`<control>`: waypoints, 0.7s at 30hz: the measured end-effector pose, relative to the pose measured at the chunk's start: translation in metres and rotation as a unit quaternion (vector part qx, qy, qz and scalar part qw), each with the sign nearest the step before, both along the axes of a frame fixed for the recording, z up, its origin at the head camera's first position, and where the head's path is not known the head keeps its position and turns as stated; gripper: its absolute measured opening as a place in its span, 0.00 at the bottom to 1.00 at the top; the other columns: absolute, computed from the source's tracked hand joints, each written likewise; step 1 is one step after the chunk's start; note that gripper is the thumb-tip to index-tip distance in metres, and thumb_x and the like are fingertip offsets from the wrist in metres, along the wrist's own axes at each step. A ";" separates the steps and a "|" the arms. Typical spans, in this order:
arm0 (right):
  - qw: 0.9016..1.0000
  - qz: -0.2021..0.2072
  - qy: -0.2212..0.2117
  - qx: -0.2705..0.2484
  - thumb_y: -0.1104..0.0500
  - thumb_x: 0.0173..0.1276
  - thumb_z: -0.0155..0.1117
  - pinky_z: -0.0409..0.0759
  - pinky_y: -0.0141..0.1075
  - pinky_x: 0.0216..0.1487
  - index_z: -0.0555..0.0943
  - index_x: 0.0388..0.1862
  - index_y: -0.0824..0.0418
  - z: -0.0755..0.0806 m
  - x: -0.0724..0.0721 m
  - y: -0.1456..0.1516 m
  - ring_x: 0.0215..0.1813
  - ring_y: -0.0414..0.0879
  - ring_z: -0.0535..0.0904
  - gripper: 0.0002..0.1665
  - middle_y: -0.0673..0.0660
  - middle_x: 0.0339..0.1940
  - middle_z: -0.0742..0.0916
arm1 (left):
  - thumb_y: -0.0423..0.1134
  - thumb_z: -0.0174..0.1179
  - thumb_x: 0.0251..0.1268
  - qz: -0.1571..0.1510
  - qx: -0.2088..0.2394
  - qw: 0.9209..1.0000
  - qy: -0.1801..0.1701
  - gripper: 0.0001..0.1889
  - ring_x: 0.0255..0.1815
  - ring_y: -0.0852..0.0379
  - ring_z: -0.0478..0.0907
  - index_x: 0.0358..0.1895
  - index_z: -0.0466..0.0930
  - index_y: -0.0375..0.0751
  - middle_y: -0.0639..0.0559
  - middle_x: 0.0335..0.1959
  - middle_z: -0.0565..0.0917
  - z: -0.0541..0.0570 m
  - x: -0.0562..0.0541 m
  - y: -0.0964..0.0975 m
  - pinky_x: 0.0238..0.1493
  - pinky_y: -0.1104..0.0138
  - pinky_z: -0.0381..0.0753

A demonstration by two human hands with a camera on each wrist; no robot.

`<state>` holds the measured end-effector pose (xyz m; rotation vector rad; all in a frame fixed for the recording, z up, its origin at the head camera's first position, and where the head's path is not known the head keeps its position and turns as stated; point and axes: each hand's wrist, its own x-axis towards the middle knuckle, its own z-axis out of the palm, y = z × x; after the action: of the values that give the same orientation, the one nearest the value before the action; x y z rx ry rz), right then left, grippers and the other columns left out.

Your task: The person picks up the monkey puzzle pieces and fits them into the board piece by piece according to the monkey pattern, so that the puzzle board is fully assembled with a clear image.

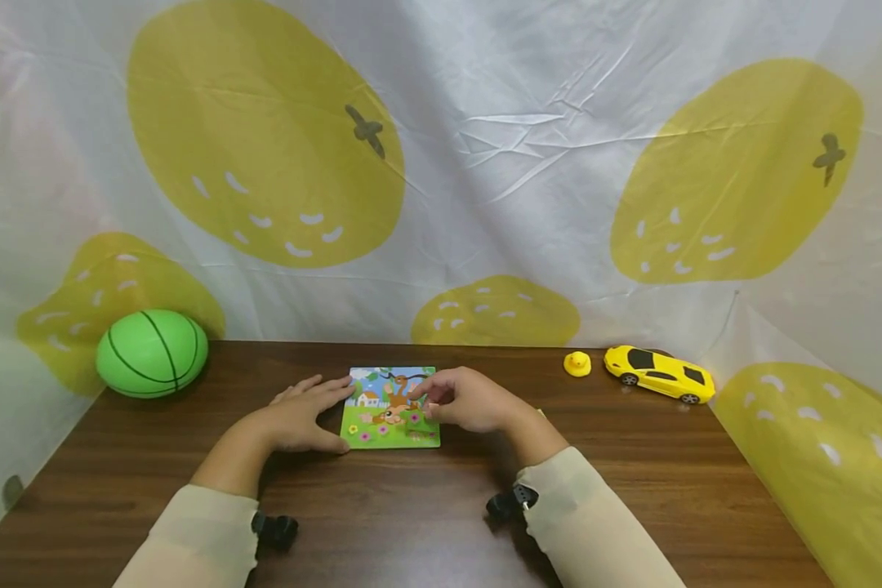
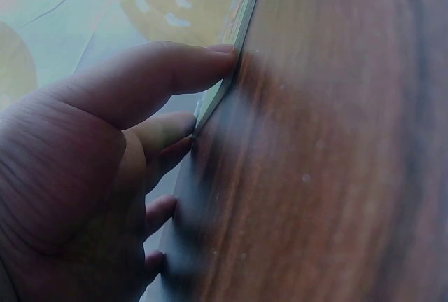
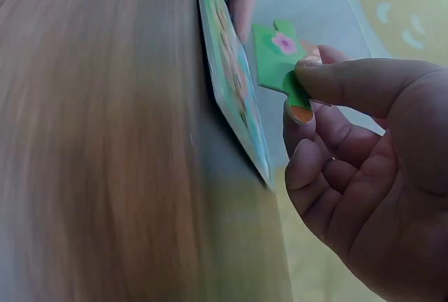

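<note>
A square jigsaw puzzle board (image 1: 373,425), printed with a house, flowers and cartoon animals, lies flat on the table. Along its left side my left hand (image 1: 301,418) is spread, with fairly straight fingers. The left thumb (image 2: 199,67) touches the near edge by the corner, and the index finger reaches the far left corner. My right hand (image 1: 474,400) pinches a green puzzle piece (image 3: 274,60) with a pink flower between thumb and index finger; its other fingers are curled. That piece is raised over the board's right part, its front facing the right wrist camera.
A green ball (image 1: 153,353) sits at the table's back left. Toward the back right stand a small yellow rubber duck (image 1: 577,364) and a yellow toy car (image 1: 659,375). A white curtain (image 1: 485,204) with yellow fruit prints hangs behind the brown wooden table (image 1: 397,523).
</note>
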<state>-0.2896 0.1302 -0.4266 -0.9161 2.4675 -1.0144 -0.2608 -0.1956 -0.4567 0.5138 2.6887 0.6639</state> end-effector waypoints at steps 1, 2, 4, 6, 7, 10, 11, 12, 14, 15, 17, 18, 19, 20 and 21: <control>1.000 0.007 0.000 -0.001 0.61 0.75 0.69 0.81 0.31 0.46 0.90 0.57 0.55 0.000 0.000 -0.004 0.40 0.36 0.83 0.14 0.49 0.40 0.93 | 0.62 0.74 0.57 0.000 0.000 1.000 0.000 0.54 0.91 0.30 0.41 0.87 0.59 0.54 0.52 0.91 0.54 0.000 0.000 0.000 0.81 0.23 0.40; 1.000 0.014 -0.002 -0.003 0.62 0.76 0.69 0.81 0.31 0.46 0.90 0.57 0.55 -0.001 -0.001 -0.008 0.40 0.36 0.82 0.14 0.49 0.39 0.92 | 0.62 0.74 0.57 -0.002 0.000 1.000 0.001 0.54 0.90 0.29 0.41 0.87 0.59 0.53 0.52 0.90 0.55 0.000 0.000 0.000 0.81 0.22 0.41; 1.000 0.022 -0.006 -0.002 0.62 0.76 0.69 0.82 0.31 0.47 0.90 0.57 0.54 -0.002 -0.002 -0.014 0.41 0.35 0.83 0.14 0.48 0.41 0.92 | 0.62 0.74 0.57 -0.005 0.000 1.000 0.002 0.54 0.90 0.28 0.42 0.87 0.59 0.53 0.51 0.90 0.55 -0.001 -0.001 0.000 0.80 0.22 0.41; 1.000 0.025 -0.014 0.000 0.61 0.76 0.69 0.83 0.32 0.49 0.90 0.57 0.53 -0.003 -0.003 -0.020 0.42 0.35 0.84 0.14 0.47 0.43 0.92 | 0.63 0.74 0.57 -0.007 -0.001 1.000 0.002 0.55 0.90 0.28 0.42 0.87 0.59 0.53 0.50 0.90 0.55 0.000 -0.001 0.000 0.80 0.22 0.41; 1.000 0.025 -0.018 0.002 0.61 0.76 0.69 0.84 0.32 0.50 0.90 0.57 0.52 -0.004 -0.004 -0.022 0.44 0.35 0.84 0.14 0.46 0.44 0.93 | 0.63 0.74 0.57 -0.007 -0.002 1.000 0.001 0.55 0.90 0.28 0.42 0.87 0.59 0.53 0.50 0.90 0.55 0.000 -0.001 0.000 0.80 0.22 0.41; 0.999 0.024 -0.034 0.001 0.61 0.76 0.70 0.84 0.32 0.50 0.90 0.58 0.53 -0.006 -0.005 -0.029 0.44 0.36 0.85 0.15 0.47 0.43 0.92 | 0.63 0.74 0.57 -0.005 -0.003 1.000 -0.001 0.55 0.90 0.28 0.41 0.87 0.59 0.53 0.51 0.91 0.54 0.001 -0.001 -0.001 0.81 0.22 0.41; 0.999 0.024 -0.038 0.000 0.61 0.76 0.70 0.84 0.32 0.49 0.90 0.58 0.53 -0.006 -0.006 -0.031 0.44 0.36 0.84 0.14 0.47 0.42 0.92 | 0.63 0.74 0.57 -0.003 -0.004 1.000 -0.002 0.55 0.90 0.29 0.41 0.87 0.59 0.54 0.51 0.91 0.54 0.001 -0.001 -0.001 0.81 0.22 0.41; 0.999 0.023 -0.043 -0.001 0.61 0.76 0.70 0.84 0.31 0.47 0.90 0.58 0.53 -0.007 -0.006 -0.034 0.42 0.36 0.84 0.14 0.47 0.41 0.91 | 0.63 0.74 0.57 -0.003 -0.004 1.000 -0.002 0.55 0.90 0.28 0.41 0.87 0.59 0.54 0.51 0.91 0.54 0.001 -0.001 -0.001 0.80 0.22 0.41; 0.998 0.022 -0.051 -0.002 0.62 0.76 0.69 0.83 0.31 0.43 0.90 0.58 0.54 -0.009 -0.007 -0.038 0.39 0.36 0.83 0.15 0.47 0.38 0.90 | 0.64 0.74 0.58 -0.001 -0.005 1.000 -0.001 0.55 0.90 0.28 0.42 0.87 0.59 0.54 0.51 0.91 0.54 0.001 -0.001 -0.002 0.80 0.22 0.41; 0.998 0.019 -0.057 -0.003 0.62 0.76 0.69 0.82 0.30 0.41 0.90 0.58 0.54 -0.009 -0.006 -0.040 0.38 0.36 0.82 0.15 0.46 0.38 0.90 | 0.64 0.74 0.57 -0.001 -0.005 1.000 -0.001 0.55 0.90 0.28 0.42 0.87 0.59 0.54 0.51 0.91 0.54 0.001 -0.001 -0.002 0.80 0.22 0.41; 0.997 0.014 -0.071 -0.008 0.63 0.76 0.69 0.80 0.30 0.34 0.90 0.58 0.54 -0.010 -0.006 -0.043 0.34 0.37 0.80 0.15 0.46 0.36 0.89 | 0.64 0.74 0.57 -0.001 -0.005 1.000 0.000 0.55 0.90 0.28 0.42 0.87 0.59 0.54 0.51 0.90 0.55 0.001 -0.001 -0.001 0.80 0.22 0.42; 0.997 0.010 -0.079 -0.011 0.64 0.76 0.69 0.79 0.31 0.32 0.90 0.58 0.55 -0.011 -0.005 -0.045 0.32 0.38 0.79 0.15 0.46 0.35 0.88 | 0.64 0.74 0.57 -0.001 -0.004 1.000 0.001 0.55 0.90 0.29 0.42 0.87 0.59 0.54 0.51 0.90 0.55 0.001 0.000 -0.001 0.81 0.22 0.42; 0.996 0.007 -0.083 -0.012 0.64 0.75 0.69 0.79 0.30 0.31 0.90 0.57 0.55 -0.011 -0.005 -0.046 0.32 0.37 0.79 0.15 0.46 0.35 0.88 | 0.64 0.74 0.57 -0.002 -0.003 1.000 0.002 0.55 0.90 0.28 0.42 0.87 0.59 0.53 0.51 0.90 0.55 0.001 0.000 0.000 0.80 0.22 0.42; 0.996 0.003 -0.086 -0.012 0.65 0.75 0.69 0.78 0.30 0.31 0.90 0.57 0.55 -0.012 -0.004 -0.047 0.32 0.38 0.78 0.15 0.46 0.34 0.87 | 0.64 0.74 0.57 -0.002 -0.001 1.000 0.002 0.55 0.90 0.28 0.42 0.87 0.59 0.53 0.51 0.90 0.55 0.002 0.000 0.000 0.80 0.22 0.42; 0.996 -0.001 -0.086 -0.011 0.65 0.74 0.69 0.78 0.30 0.31 0.90 0.56 0.55 -0.013 -0.004 -0.047 0.32 0.38 0.78 0.15 0.46 0.34 0.87 | 0.64 0.74 0.57 -0.002 0.000 1.000 0.002 0.54 0.90 0.28 0.42 0.87 0.60 0.53 0.51 0.90 0.55 0.002 0.001 0.001 0.80 0.22 0.42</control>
<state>-0.2935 0.0829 -0.4391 -0.7965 2.3191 -1.0759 -0.2602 -0.1947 -0.4547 0.5220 2.6908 0.6614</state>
